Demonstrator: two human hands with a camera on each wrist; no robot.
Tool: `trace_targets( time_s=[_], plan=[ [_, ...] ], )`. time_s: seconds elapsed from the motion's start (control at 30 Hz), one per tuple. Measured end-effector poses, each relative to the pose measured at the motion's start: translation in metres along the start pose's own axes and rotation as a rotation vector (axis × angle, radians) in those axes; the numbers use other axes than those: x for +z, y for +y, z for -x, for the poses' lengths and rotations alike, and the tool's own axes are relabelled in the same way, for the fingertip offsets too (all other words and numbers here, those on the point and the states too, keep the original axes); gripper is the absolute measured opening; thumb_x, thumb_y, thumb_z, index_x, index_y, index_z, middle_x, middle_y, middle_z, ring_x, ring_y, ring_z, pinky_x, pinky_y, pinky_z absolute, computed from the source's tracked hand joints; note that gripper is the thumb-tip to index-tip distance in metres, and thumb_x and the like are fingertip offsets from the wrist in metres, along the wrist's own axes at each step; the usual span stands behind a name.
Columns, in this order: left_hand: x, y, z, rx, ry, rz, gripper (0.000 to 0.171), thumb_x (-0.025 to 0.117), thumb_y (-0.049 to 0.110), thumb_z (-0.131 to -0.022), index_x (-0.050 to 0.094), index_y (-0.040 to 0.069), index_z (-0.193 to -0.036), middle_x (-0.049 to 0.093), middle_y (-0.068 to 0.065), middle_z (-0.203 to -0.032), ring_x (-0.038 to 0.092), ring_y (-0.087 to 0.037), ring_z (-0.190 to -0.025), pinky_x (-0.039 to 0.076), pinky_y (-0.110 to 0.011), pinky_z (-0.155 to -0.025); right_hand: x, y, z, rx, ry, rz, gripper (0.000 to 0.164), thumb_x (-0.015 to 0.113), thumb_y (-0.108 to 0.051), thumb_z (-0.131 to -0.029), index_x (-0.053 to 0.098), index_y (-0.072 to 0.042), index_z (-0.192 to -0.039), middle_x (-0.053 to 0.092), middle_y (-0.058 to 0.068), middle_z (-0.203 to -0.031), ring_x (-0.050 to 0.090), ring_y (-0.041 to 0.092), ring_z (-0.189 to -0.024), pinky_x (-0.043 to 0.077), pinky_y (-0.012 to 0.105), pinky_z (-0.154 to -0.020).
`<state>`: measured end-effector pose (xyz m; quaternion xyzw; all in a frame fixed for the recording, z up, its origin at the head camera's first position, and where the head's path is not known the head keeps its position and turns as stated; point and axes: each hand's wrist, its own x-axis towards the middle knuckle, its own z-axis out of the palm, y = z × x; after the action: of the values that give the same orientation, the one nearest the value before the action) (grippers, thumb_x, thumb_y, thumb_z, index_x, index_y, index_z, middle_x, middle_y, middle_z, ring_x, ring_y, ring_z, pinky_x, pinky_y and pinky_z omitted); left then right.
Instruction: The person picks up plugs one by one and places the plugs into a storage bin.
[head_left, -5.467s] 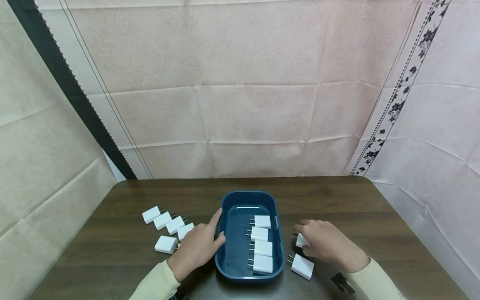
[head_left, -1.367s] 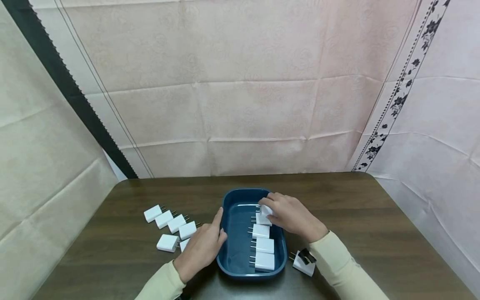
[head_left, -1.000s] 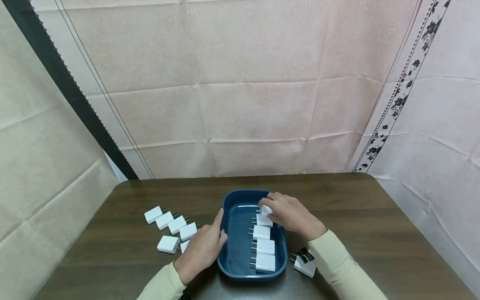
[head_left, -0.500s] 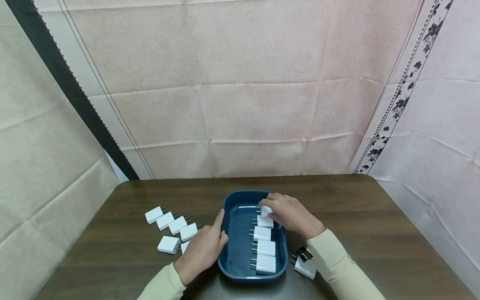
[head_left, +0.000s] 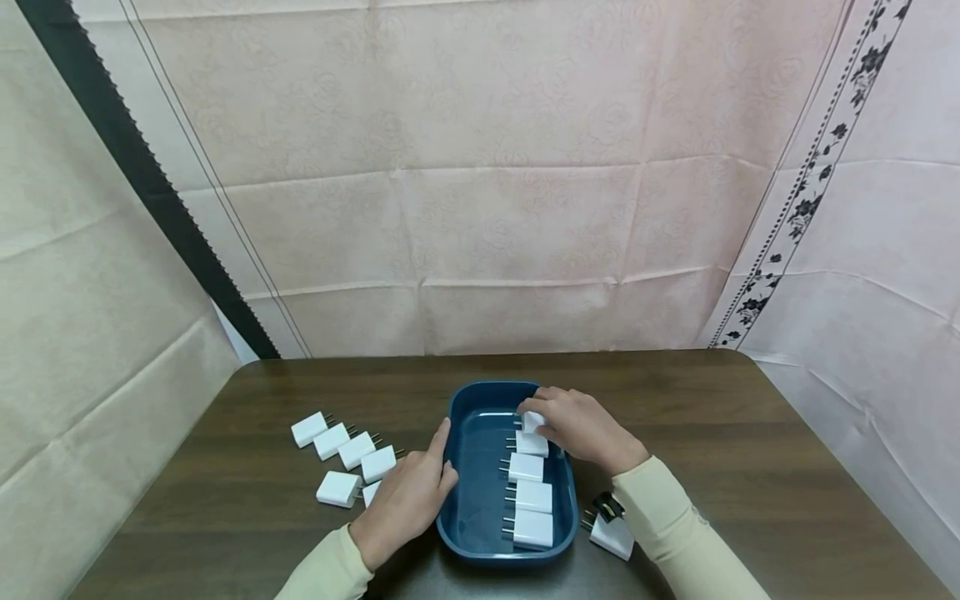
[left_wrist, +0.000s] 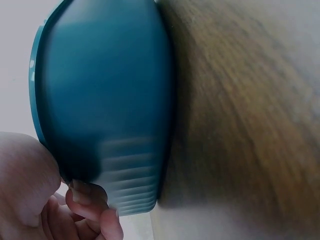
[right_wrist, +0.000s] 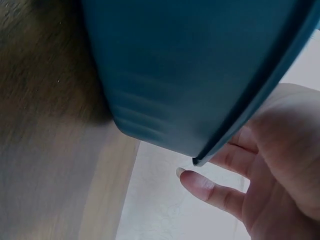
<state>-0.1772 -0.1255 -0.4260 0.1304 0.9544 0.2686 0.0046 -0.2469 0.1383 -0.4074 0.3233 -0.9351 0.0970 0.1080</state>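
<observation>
A dark blue tray (head_left: 476, 508) stands on the table, with several white plug chargers (head_left: 533, 497) lined up along its right side, prongs to the left. At the far right corner inside it, my right hand (head_left: 585, 429) pinches another white charger (head_left: 533, 422), partly covered by the fingers. My left hand (head_left: 405, 492) holds the tray's left rim, index finger stretched along it. The left wrist view shows curled fingers (left_wrist: 87, 200) against the outer wall. In the right wrist view the tray wall hides the held charger, and one finger reaches past the rim.
Left of the tray lie several more white chargers (head_left: 337, 489), one partly behind my left hand. A single charger (head_left: 613, 537) lies right of the tray, under a black wrist strap (head_left: 608, 507) in this view. Pale cloth (head_left: 525, 250) hangs behind the wooden table (head_left: 712, 467).
Since the oldest frame my right hand has carried a charger from the table right of the tray to the row's far end. Over the last second both hands have stayed nearly still.
</observation>
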Motion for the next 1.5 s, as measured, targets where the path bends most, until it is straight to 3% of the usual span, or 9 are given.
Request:
trace_targets(
  time_s=[0.67, 1.07, 1.5],
  plan=[
    [0.000, -0.001, -0.001, 0.029, 0.022, -0.016, 0.064, 0.050, 0.015, -0.099, 0.028, 0.002, -0.158, 0.040, 0.009, -0.052, 0.041, -0.008, -0.040, 0.032, -0.023, -0.041, 0.004, 0.000, -0.006, 0.043, -0.055, -0.035, 0.032, 0.077, -0.013, -0.089, 0.074, -0.018, -0.120, 0.073, 0.003, -0.114, 0.068, 0.016, -0.092, 0.060, 0.036, -0.087],
    [0.000, 0.000, -0.001, 0.025, 0.019, -0.014, 0.064, 0.051, 0.015, -0.100, 0.028, 0.002, -0.158, 0.041, 0.008, -0.052, 0.042, -0.009, -0.040, 0.033, -0.023, -0.041, 0.007, -0.004, -0.011, 0.069, -0.023, -0.011, 0.034, 0.079, -0.011, -0.087, 0.075, -0.019, -0.120, 0.073, 0.005, -0.117, 0.070, 0.020, -0.100, 0.060, 0.037, -0.089],
    [0.000, -0.001, -0.001, 0.013, 0.014, 0.001, 0.064, 0.051, 0.015, -0.101, 0.027, 0.003, -0.159, 0.042, 0.007, -0.053, 0.043, -0.009, -0.041, 0.035, -0.024, -0.041, 0.009, -0.005, -0.015, 0.102, -0.066, 0.000, 0.033, 0.079, -0.011, -0.087, 0.076, -0.018, -0.119, 0.074, 0.004, -0.118, 0.068, 0.020, -0.103, 0.059, 0.038, -0.091]
  ],
)
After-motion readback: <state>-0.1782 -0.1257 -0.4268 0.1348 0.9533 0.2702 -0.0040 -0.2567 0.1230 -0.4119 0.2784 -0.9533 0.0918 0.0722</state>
